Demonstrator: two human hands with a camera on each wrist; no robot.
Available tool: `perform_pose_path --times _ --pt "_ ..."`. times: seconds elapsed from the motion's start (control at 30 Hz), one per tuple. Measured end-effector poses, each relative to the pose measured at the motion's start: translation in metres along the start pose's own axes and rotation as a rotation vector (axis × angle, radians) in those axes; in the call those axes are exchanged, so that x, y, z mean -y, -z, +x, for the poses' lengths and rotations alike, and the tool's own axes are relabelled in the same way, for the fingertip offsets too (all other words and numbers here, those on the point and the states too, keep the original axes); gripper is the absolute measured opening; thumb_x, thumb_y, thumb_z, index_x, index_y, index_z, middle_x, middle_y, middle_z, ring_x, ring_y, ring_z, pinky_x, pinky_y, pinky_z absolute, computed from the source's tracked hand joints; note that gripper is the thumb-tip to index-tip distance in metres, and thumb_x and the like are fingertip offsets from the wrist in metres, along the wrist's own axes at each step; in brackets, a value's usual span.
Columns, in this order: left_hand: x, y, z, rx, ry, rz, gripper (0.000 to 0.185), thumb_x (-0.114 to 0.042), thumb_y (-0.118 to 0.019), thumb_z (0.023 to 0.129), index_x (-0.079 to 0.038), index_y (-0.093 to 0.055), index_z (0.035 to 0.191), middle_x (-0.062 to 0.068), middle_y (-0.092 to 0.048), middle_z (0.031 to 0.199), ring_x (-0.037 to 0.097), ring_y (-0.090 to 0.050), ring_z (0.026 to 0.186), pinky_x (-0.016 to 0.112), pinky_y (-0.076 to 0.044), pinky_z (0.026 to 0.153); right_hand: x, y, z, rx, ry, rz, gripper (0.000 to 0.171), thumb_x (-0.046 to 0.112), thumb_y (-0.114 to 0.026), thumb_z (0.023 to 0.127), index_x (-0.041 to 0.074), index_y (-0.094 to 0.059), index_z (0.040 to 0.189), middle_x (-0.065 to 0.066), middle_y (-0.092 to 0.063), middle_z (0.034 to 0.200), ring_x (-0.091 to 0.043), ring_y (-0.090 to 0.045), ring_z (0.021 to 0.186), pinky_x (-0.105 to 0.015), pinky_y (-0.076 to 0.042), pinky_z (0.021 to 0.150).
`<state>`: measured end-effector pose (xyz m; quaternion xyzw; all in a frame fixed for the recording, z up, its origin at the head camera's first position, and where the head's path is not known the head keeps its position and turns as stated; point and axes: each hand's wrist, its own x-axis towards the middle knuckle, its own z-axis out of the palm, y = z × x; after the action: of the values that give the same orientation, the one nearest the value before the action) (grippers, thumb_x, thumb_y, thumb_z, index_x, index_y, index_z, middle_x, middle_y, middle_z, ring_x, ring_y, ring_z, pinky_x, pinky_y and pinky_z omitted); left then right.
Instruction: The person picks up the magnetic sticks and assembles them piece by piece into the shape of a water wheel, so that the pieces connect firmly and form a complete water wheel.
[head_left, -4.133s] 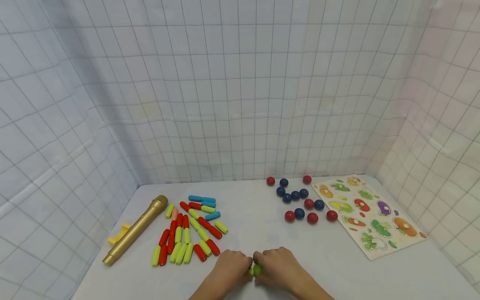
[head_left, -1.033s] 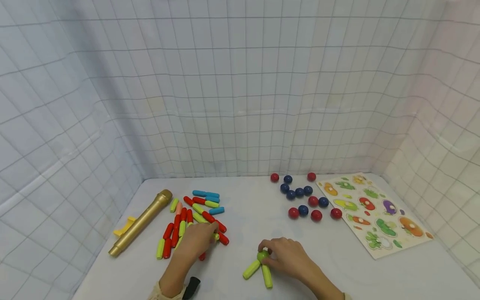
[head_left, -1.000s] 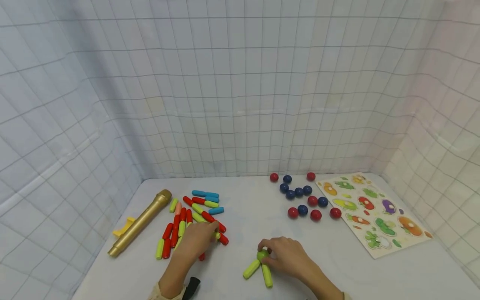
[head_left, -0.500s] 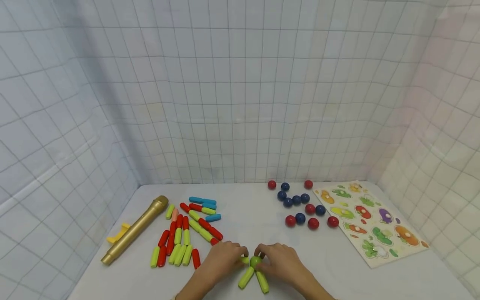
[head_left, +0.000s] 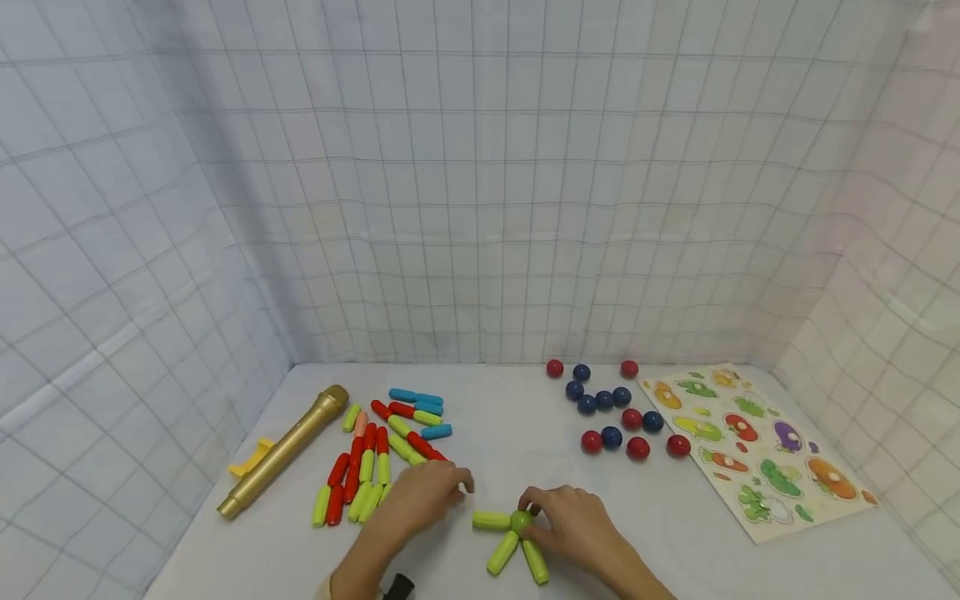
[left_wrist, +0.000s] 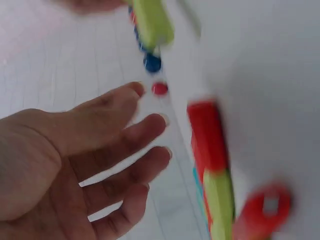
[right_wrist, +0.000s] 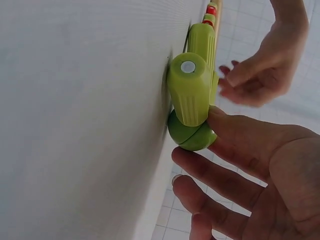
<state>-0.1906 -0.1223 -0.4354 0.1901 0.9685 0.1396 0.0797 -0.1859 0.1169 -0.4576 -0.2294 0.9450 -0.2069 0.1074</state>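
Near the front of the table, my right hand (head_left: 577,525) pinches a green ball (head_left: 520,522) between thumb and index finger. Three lime-green rods fan out from that ball: one rod (head_left: 491,520) points left, another (head_left: 502,553) to the front left, and a third (head_left: 535,562) towards the front. In the right wrist view the ball (right_wrist: 192,137) sits low against the white tabletop. My left hand (head_left: 427,496) hovers between this figure and the pile of coloured rods (head_left: 367,467). Its fingers (left_wrist: 142,135) are spread and loosely bent in the left wrist view, with nothing between them.
A gold microphone-shaped stick (head_left: 285,454) and a yellow piece (head_left: 252,457) lie at the left. Red and blue balls (head_left: 611,437) are scattered at the back right, beside a vegetable puzzle board (head_left: 757,450). A gridded white cloth (head_left: 480,208) walls the table.
My left hand took a lime-green rod from the pile, brought it to the ball's left side and let go, then drew back left. My right hand kept hold of the ball.
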Motion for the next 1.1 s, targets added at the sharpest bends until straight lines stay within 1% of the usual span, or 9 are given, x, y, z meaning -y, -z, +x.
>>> perform_pose_path --times 0.13,0.23,0.33,0.4,0.6,0.73,0.9,1.03,1.1 --pt "0.031 0.016 -0.018 -0.039 0.127 0.007 0.017 -0.003 -0.070 0.085 -0.019 -0.072 0.091 -0.001 -0.067 0.090 0.014 -0.055 0.080 0.034 -0.054 0.074 -0.002 0.002 -0.002 -0.012 0.006 -0.009 0.021 0.034 -0.074 0.084 0.026 -0.068 0.102 0.010 -0.071 0.090 -0.005 -0.051 0.071 -0.026 -0.041 0.062" --pt "0.051 0.021 -0.031 -0.009 0.186 0.052 0.022 0.002 -0.073 0.080 -0.020 -0.072 0.086 -0.001 -0.060 0.083 0.016 -0.051 0.077 0.036 -0.052 0.070 -0.004 0.003 -0.003 -0.008 0.011 -0.009 0.020 0.033 -0.074 0.084 0.027 -0.069 0.102 0.010 -0.071 0.091 -0.005 -0.052 0.073 -0.027 -0.043 0.063" --pt "0.064 0.020 -0.037 0.030 0.178 0.100 0.025 0.001 -0.075 0.078 -0.022 -0.073 0.086 -0.002 -0.054 0.081 0.016 -0.048 0.075 0.035 -0.050 0.068 -0.006 0.004 -0.004 0.001 0.009 -0.003 0.019 0.031 -0.073 0.084 0.027 -0.069 0.102 0.010 -0.071 0.091 -0.005 -0.054 0.074 -0.028 -0.044 0.065" --pt "0.070 0.019 -0.039 0.050 0.160 0.094 0.027 0.001 -0.076 0.077 -0.024 -0.074 0.087 -0.002 -0.052 0.082 0.015 -0.047 0.075 0.033 -0.050 0.068 -0.006 0.004 -0.004 0.005 0.007 0.005 0.019 0.031 -0.073 0.084 0.028 -0.069 0.102 0.011 -0.071 0.091 -0.005 -0.054 0.075 -0.028 -0.045 0.065" --pt "0.078 0.015 -0.035 0.058 0.121 0.086 0.027 0.000 -0.077 0.077 -0.024 -0.076 0.088 -0.003 -0.051 0.086 0.013 -0.049 0.079 0.029 -0.052 0.071 -0.007 0.004 -0.004 -0.023 0.020 -0.001 0.022 0.029 -0.073 0.084 0.029 -0.070 0.105 0.012 -0.069 0.087 -0.004 -0.053 0.073 -0.027 -0.044 0.064" --pt "0.078 0.012 -0.030 0.049 0.088 0.137 0.024 -0.001 -0.079 0.075 -0.020 -0.076 0.090 -0.003 -0.053 0.087 0.014 -0.050 0.082 0.031 -0.055 0.075 -0.007 0.002 -0.004 -0.039 0.040 -0.025 0.023 0.028 -0.072 0.085 0.029 -0.070 0.107 0.012 -0.069 0.088 -0.003 -0.054 0.074 -0.026 -0.045 0.065" --pt "0.074 0.008 -0.023 0.029 0.058 0.184 0.024 -0.009 -0.084 0.072 -0.019 -0.075 0.091 -0.004 -0.057 0.085 0.014 -0.051 0.082 0.031 -0.055 0.074 -0.008 0.003 -0.005 -0.044 0.044 -0.025 0.025 0.033 -0.073 0.084 0.028 -0.069 0.108 0.011 -0.068 0.088 -0.002 -0.051 0.073 -0.024 -0.042 0.063" --pt "0.074 0.002 -0.022 0.007 0.029 0.179 0.021 -0.012 -0.081 0.076 -0.018 -0.070 0.092 -0.006 -0.058 0.080 0.012 -0.051 0.078 0.028 -0.054 0.073 -0.007 0.002 -0.004 -0.039 0.049 -0.023 0.024 0.033 -0.073 0.084 0.028 -0.068 0.108 0.012 -0.069 0.087 -0.001 -0.052 0.071 -0.024 -0.043 0.064" --pt "0.072 0.000 -0.023 -0.012 0.035 0.167 0.018 -0.014 -0.079 0.079 -0.018 -0.065 0.090 -0.007 -0.057 0.076 0.011 -0.051 0.074 0.027 -0.053 0.072 -0.007 0.000 -0.003 -0.036 0.051 -0.029 0.024 0.032 -0.073 0.084 0.028 -0.068 0.107 0.012 -0.069 0.087 0.000 -0.052 0.071 -0.026 -0.045 0.066"
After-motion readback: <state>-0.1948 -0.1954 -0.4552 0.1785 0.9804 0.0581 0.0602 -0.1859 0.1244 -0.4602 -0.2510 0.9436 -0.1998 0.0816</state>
